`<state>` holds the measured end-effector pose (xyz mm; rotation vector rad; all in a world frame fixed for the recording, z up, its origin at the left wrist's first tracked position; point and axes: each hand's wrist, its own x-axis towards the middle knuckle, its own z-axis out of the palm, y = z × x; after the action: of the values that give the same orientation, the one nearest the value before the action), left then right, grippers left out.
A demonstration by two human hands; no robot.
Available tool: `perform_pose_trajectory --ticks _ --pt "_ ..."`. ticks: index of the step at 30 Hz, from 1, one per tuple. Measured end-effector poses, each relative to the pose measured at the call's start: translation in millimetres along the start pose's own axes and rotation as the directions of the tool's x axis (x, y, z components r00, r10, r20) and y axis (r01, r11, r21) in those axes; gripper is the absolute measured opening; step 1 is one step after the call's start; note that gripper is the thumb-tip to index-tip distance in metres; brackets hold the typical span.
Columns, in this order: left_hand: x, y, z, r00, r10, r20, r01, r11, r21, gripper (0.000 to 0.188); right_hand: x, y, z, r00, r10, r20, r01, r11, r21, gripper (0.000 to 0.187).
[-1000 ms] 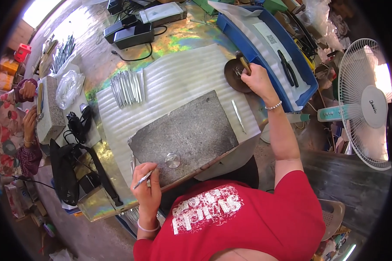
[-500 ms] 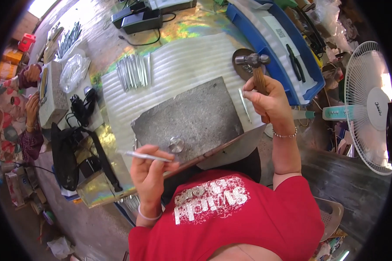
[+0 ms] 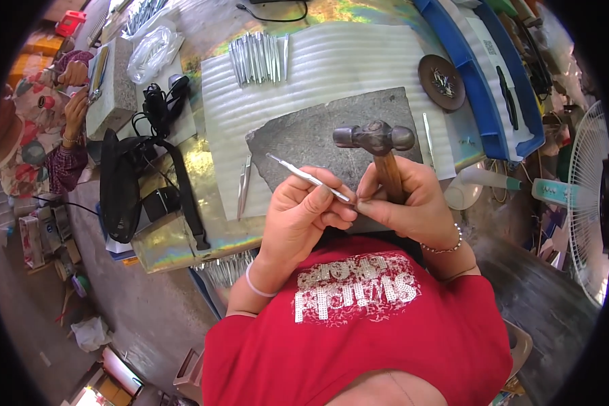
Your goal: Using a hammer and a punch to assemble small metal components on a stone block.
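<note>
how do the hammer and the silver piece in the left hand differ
The hammer is dark metal and brown wood; the silver piece is silvery where visible. The hammer is bulky, the silver piece slim. The right hand holds the hammer, the left hand the silver piece. Both are held.

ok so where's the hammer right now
In the head view, the hammer is right of centre, gripped in the fingers of the right hand, overlapping the grey stone slab, below and left of the brown dish.
</note>
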<state>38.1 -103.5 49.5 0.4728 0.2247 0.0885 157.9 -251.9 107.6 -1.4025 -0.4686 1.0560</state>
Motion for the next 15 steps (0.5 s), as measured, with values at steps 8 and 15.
perform_pose_trajectory --ticks 8,15 --pt "-3 5 -1 1.0 0.018 0.007 -0.018 0.997 0.077 0.017 4 13 3 0.996 -0.09 -0.001 0.09 0.995 -0.046 0.016" --pt "-6 2 0 0.973 0.217 0.072 -0.225 0.853 0.47 0.01 2 18 4 0.993 -0.115 -0.026 0.111 0.986 -0.121 0.016"
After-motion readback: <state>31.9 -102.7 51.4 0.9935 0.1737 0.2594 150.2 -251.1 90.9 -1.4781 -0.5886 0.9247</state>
